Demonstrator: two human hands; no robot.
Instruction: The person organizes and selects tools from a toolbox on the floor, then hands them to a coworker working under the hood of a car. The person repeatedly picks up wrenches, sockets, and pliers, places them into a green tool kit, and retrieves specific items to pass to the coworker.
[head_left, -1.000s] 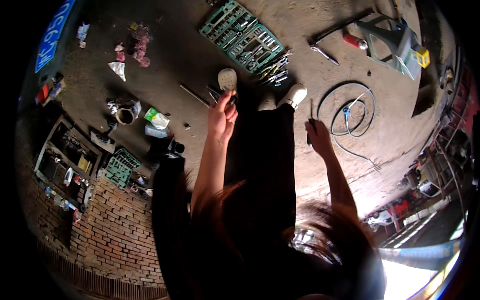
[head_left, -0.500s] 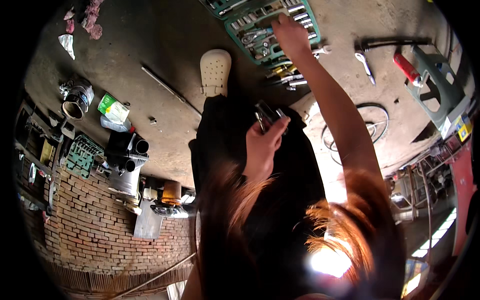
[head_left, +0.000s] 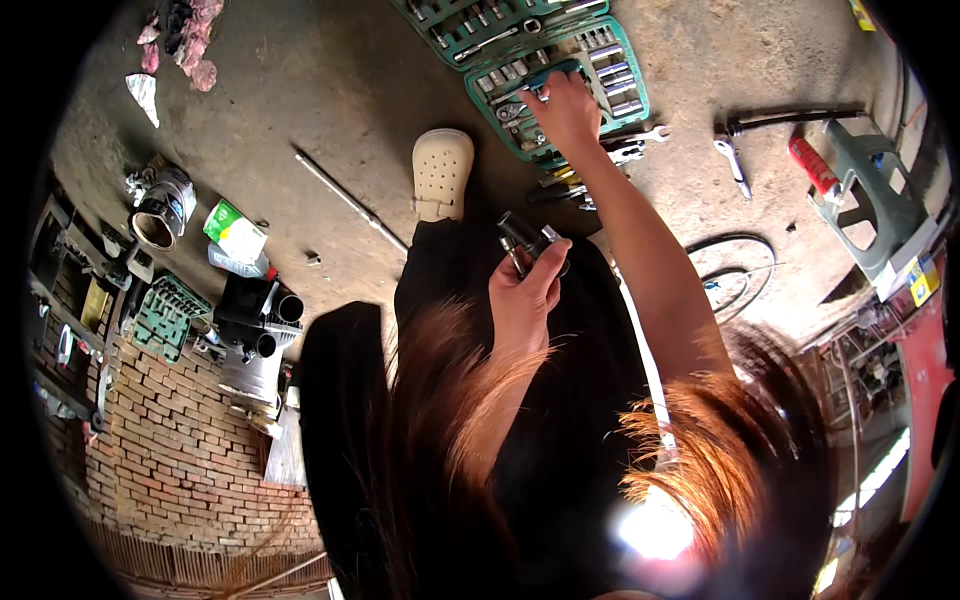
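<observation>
Over my lap, my left hand (head_left: 525,295) is closed around several sockets, a wide dark one (head_left: 517,230) and narrower chrome ones (head_left: 550,234). My right hand (head_left: 568,112) is over the lower half of an open green socket set case (head_left: 520,142). Its thumb and fingers are apart, bent down at the teal handle of a ratchet (head_left: 510,111) lying in its slot. Whether the fingertips touch the handle, I cannot make out. Rows of chrome sockets (head_left: 618,80) sit in the case beside this hand.
Wrenches (head_left: 650,134) lie against the case's near edge. To the right are a loose ratchet (head_left: 733,165), a red can (head_left: 813,165), a grey-green plastic stool (head_left: 870,200) and a cable loop (head_left: 760,245). Leftward lie a metal rod (head_left: 350,200) and a green-white packet (head_left: 235,230).
My right hand has shifted toward the ratchet's handle within the case. My left hand keeps hold of the sockets. The whole view has shifted, showing more of the case's lid.
</observation>
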